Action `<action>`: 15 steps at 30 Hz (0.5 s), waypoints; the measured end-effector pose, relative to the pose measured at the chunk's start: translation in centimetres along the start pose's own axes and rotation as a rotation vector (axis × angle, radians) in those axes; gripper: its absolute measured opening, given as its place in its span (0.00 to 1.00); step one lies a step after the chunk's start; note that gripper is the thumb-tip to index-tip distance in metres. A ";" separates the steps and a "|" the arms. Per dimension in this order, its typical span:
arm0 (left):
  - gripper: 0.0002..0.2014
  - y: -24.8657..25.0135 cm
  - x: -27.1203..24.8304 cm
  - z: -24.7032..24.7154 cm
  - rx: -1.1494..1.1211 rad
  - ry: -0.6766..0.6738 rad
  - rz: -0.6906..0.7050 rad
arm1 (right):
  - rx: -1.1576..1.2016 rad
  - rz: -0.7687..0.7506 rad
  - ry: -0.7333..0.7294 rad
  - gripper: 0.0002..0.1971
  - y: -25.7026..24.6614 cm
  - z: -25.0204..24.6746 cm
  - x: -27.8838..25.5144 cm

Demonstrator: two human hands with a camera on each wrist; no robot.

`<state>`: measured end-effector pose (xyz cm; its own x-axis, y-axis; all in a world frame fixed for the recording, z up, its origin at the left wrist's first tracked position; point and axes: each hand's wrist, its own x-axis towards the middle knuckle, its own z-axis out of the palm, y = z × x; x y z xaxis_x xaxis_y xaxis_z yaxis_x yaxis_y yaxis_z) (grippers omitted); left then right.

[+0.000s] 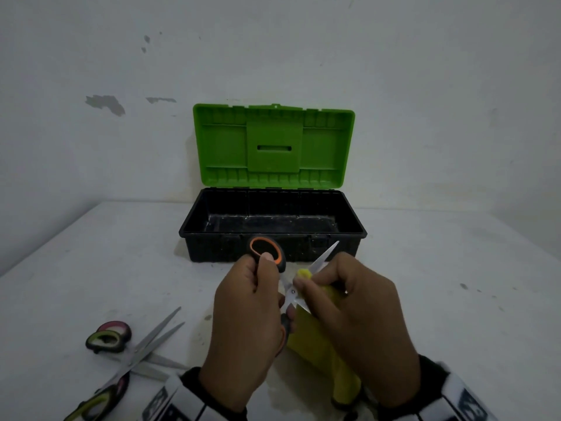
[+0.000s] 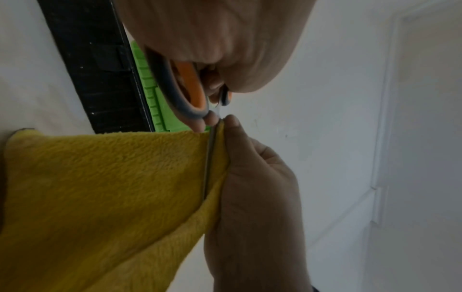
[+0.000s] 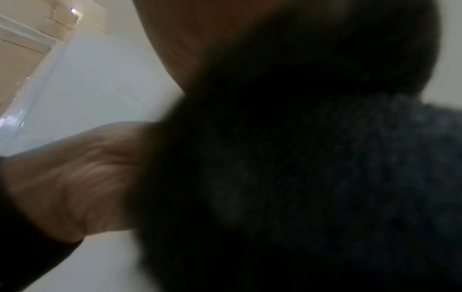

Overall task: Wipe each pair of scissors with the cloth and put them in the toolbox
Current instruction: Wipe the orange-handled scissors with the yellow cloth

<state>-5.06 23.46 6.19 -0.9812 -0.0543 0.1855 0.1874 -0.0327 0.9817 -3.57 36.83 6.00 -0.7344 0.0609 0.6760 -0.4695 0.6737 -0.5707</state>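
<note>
My left hand [image 1: 261, 287] grips the black-and-orange handles of a pair of scissors [image 1: 267, 250], held in the air just in front of the toolbox [image 1: 194, 229]. The blades stand apart, and one blade tip [image 1: 328, 253] points up and to the right. My right hand [image 1: 312, 284] pinches the yellow cloth [image 1: 315, 338] around the other blade near the pivot. In the left wrist view the cloth [image 2: 100, 187] is folded over the blade [image 2: 208, 168], with the right hand's fingers [image 2: 232, 126] pressing it. The black toolbox is empty, its green lid [image 1: 273, 147] upright.
Two more pairs of scissors with green-and-pink handles [image 1: 106, 341] [image 1: 97, 402] lie crossed on the white table [image 1: 455, 299] at the lower left. A white wall stands right behind the toolbox. The right wrist view is mostly blocked by dark, blurred cloth [image 3: 300, 177].
</note>
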 end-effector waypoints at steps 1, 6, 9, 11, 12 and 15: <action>0.20 0.0 0.1 0.0 0.002 -0.003 0.000 | 0.001 0.016 0.009 0.11 0.2 0.0 0.1; 0.19 0.4 0.6 0.0 -0.022 -0.010 -0.019 | -0.012 0.095 0.134 0.13 1.3 -0.2 1.4; 0.18 0.9 0.9 -0.2 -0.021 -0.012 -0.002 | 0.038 0.051 0.064 0.13 0.7 0.0 1.2; 0.19 1.0 1.3 -0.2 -0.032 -0.015 0.006 | 0.021 0.096 0.102 0.14 1.3 -0.1 1.8; 0.19 1.0 1.4 -0.1 -0.029 -0.016 0.008 | 0.013 0.130 0.138 0.14 1.6 -0.2 2.2; 0.18 1.1 1.6 -0.2 -0.010 -0.016 0.013 | 0.039 0.119 0.160 0.14 1.4 -0.1 2.3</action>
<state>-6.38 23.19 7.57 -0.9792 -0.0388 0.1993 0.2009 -0.0422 0.9787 -5.88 38.01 6.82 -0.7002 0.2565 0.6663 -0.4048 0.6262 -0.6664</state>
